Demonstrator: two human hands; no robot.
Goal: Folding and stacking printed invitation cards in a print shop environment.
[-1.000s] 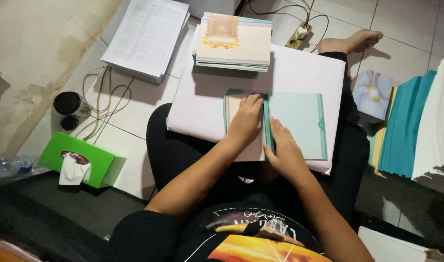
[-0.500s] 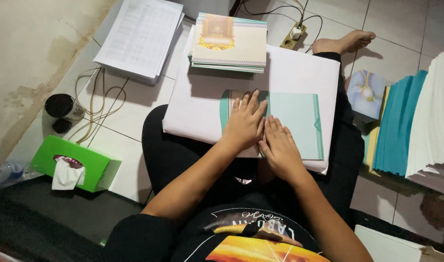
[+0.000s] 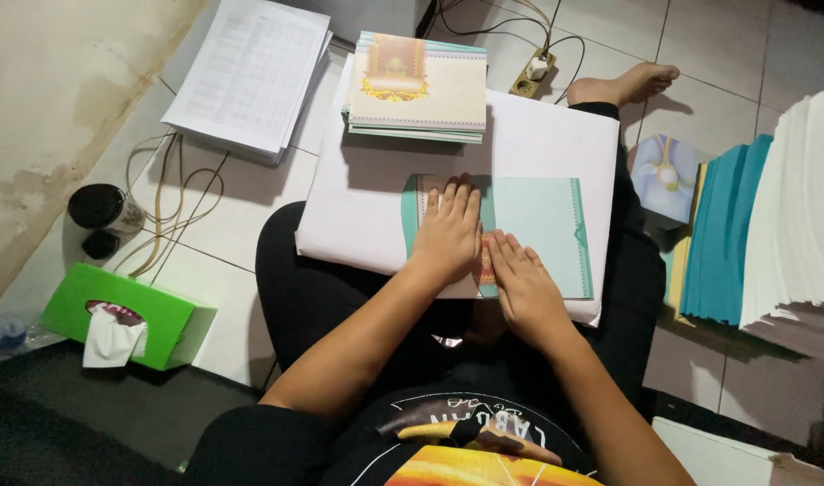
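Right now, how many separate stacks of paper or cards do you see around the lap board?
4: printed sheets top left; decorated cards on the board's far end; teal stack at right; white stack far right. Others may be hidden.

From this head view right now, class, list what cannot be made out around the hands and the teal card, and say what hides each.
- Teal card: its left part is covered by the left hand and the right hand.
- White board on the lap: its far left corner is hidden under the card stack.
- White paper stack: cut off by the right edge.
- Printed sheets: text too small to make out.
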